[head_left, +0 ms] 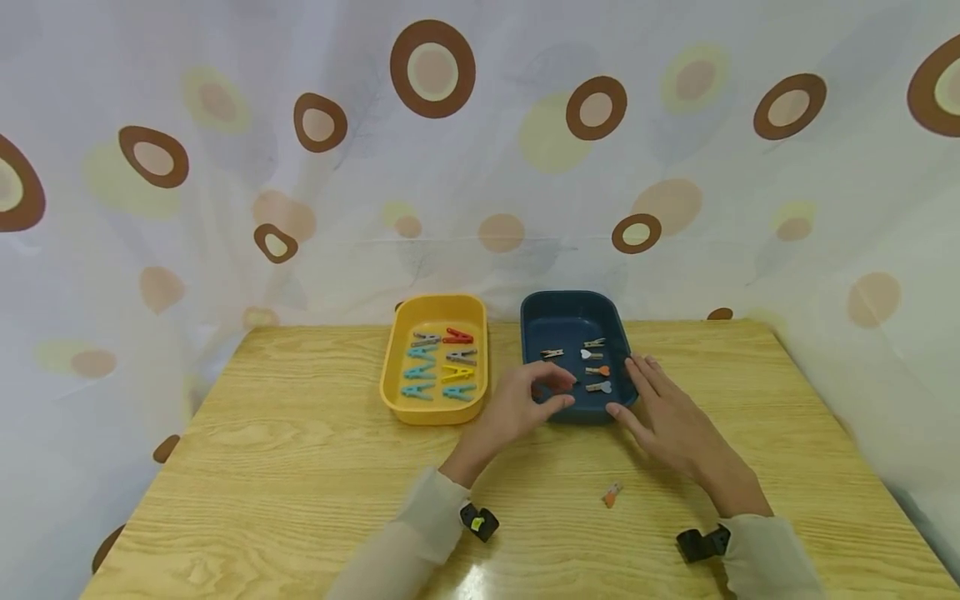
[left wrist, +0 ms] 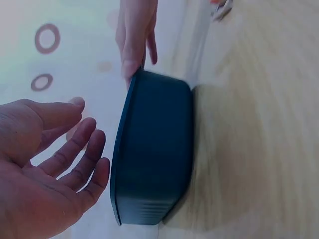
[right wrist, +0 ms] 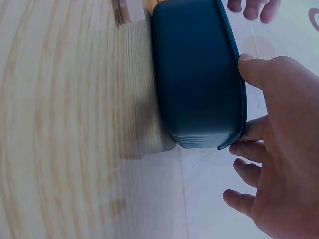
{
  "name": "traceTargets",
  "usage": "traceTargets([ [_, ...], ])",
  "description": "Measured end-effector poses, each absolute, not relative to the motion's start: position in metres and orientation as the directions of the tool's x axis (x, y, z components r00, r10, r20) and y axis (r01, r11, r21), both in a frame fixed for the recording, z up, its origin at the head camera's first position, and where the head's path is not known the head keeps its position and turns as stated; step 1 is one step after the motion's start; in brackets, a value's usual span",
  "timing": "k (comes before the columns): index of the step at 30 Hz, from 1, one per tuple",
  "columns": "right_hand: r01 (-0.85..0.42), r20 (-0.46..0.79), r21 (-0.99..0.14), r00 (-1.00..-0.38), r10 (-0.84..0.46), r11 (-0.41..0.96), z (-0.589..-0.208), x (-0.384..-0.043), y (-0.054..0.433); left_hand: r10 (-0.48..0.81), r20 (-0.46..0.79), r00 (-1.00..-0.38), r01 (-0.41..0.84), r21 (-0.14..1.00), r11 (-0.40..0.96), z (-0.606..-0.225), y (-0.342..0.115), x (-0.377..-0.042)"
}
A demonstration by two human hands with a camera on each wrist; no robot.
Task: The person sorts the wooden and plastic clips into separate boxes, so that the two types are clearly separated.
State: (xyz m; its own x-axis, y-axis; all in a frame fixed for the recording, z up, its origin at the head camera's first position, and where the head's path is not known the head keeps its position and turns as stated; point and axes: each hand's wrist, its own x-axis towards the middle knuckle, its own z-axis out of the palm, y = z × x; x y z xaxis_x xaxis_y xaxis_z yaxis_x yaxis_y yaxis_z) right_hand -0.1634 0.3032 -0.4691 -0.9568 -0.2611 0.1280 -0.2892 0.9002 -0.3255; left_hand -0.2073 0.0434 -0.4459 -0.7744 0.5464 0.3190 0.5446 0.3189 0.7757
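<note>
A dark blue tray (head_left: 573, 304) stands right of centre with several small wooden clothespins inside, among them an orange-heart clothespin (head_left: 597, 371) and a white-heart clothespin (head_left: 591, 355). Over its front left part hovers my left hand (head_left: 517, 404), thumb and fingers curved and apart; in the left wrist view nothing shows between them. My right hand (head_left: 678, 425) rests at the front right corner, its thumb touching the front rim in the right wrist view and the fingers lying along the right side. Another orange-topped clothespin (head_left: 612, 494) lies on the table before the tray.
To the left a yellow tray (head_left: 386, 392) holds several plastic clothespins in light blue, red, yellow and grey. Both trays stand near the back edge of the wooden table (head_left: 300, 467), before a patterned curtain (head_left: 465, 158).
</note>
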Motion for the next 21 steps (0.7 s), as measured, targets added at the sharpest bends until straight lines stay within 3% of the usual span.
traceTargets([
  [6,-0.287,0.13,-0.327,-0.957,-0.258,0.9,-0.468,-0.164,0.303,0.56,0.323,-0.763,0.542,0.792,0.281,-0.451,0.047,-0.182],
  [16,-0.283,0.135,-0.333,-0.959,-0.251,0.9,-0.466,-0.165,0.303,0.637,0.218,-0.739,0.515,0.794,0.325,-0.465,0.06,-0.155],
  [21,-0.292,0.127,-0.338,-0.956,-0.264,0.894,-0.467,-0.165,0.304,0.661,0.143,-0.736,0.44,0.844,0.307,-0.471,0.065,-0.146],
])
